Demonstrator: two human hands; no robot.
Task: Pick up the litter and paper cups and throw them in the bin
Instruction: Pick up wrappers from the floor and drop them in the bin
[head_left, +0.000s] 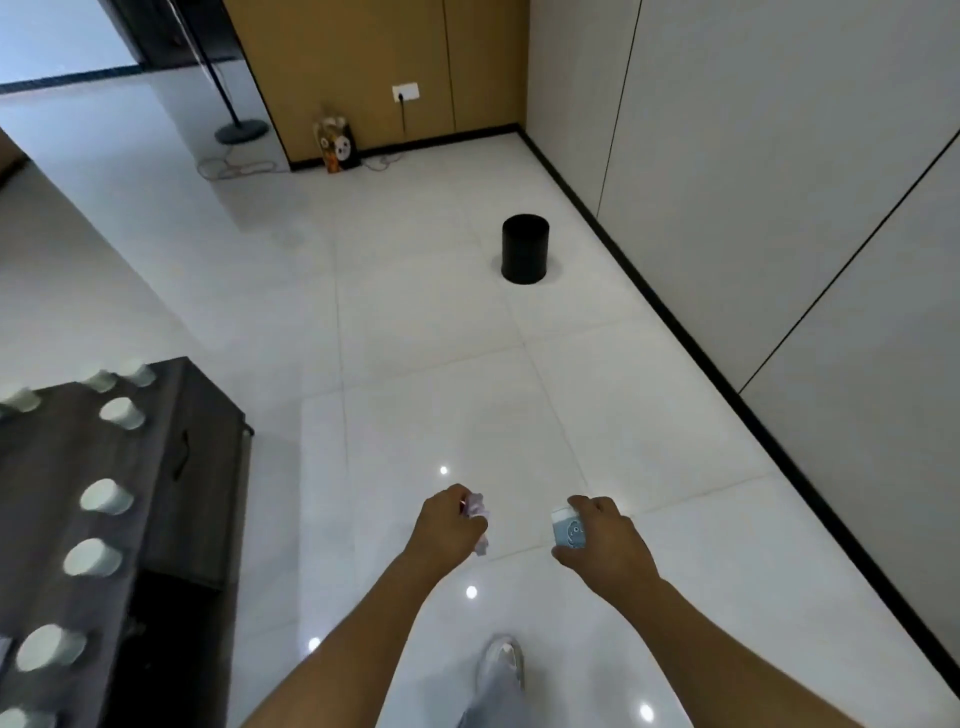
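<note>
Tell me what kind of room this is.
Probably an office or meeting area: glossy white tile floor, panelled walls, a dark table of paper cups, and a black bin.

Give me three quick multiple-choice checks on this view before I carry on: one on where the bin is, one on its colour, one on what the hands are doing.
1. Where does the bin stand?
A. On the dark table
B. On the floor ahead, near the right wall
C. Beside the person's shoe

2. What colour is the bin?
A. White
B. Yellow
C. Black

3. What do the hands hold?
A. The left hand grips crumpled paper, the right hand grips a paper cup
B. Both are open and hold nothing
C. Both grip one cup together

Answers:
1 B: it stands on the white tiles close to the dark skirting.
2 C: its wall is black all round.
3 A: pale paper shows in the left fist and a light blue cup lies under the right fingers.
</note>
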